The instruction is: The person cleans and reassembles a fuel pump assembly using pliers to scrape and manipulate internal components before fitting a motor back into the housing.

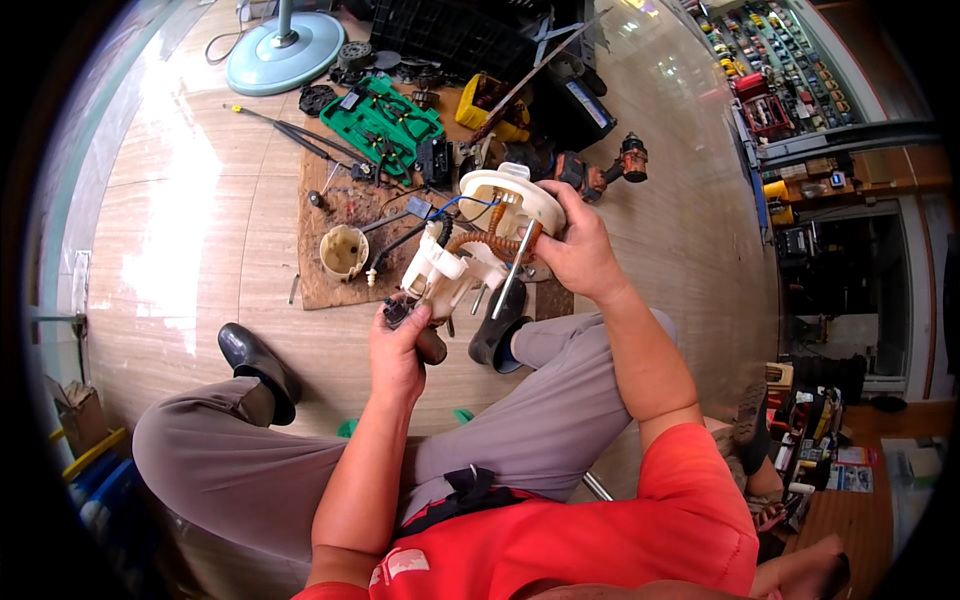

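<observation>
Between both hands I hold a fuel pump module in two linked parts. My right hand is closed on its round cream flange, thumb on the rim. My left hand grips the white plastic pump holder from below, near a small black part. A brown corrugated hose and a blue wire run between the flange and the holder. Metal rods reach down from the flange. A cream plastic cup stands on the board to the left, apart from my hands.
A worn wooden board lies on the tiled floor, with tools on it. Beyond are an open green tool case, a yellow container, a cordless drill, a dark crate and a round stand base. Another person's limbs show lower right.
</observation>
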Tool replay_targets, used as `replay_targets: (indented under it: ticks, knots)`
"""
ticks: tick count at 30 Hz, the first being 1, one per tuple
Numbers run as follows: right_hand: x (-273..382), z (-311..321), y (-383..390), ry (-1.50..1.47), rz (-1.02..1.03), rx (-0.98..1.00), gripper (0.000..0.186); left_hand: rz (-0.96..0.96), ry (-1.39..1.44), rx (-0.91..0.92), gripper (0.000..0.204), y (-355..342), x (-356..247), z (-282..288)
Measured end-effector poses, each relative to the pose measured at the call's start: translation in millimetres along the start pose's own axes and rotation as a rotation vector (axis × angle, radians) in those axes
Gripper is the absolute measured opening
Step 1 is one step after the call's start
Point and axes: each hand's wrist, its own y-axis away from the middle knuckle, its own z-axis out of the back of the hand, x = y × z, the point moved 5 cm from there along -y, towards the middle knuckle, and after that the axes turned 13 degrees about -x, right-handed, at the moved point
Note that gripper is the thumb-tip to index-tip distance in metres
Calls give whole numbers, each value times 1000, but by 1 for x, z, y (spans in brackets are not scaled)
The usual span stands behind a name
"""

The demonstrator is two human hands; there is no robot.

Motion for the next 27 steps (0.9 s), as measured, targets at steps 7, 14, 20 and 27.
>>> replay_targets:
  ticks: [7, 14, 20, 27]
  knots:
    - [0, 0, 1, 45, -16, -36, 47, 7, -3, -1, 35, 2, -1, -1]
    - [-2, -1, 2, 1, 11, -30, 46, 7, -5, -21, 35, -2, 4, 3]
    - [-10, -1, 3, -29, -23, -6, 46, 26, -11, 8, 40, 1, 1, 0]
    - [-14, -3, 3, -146, -148, 5, 46, -1, 3, 3, 40, 5, -2, -3]
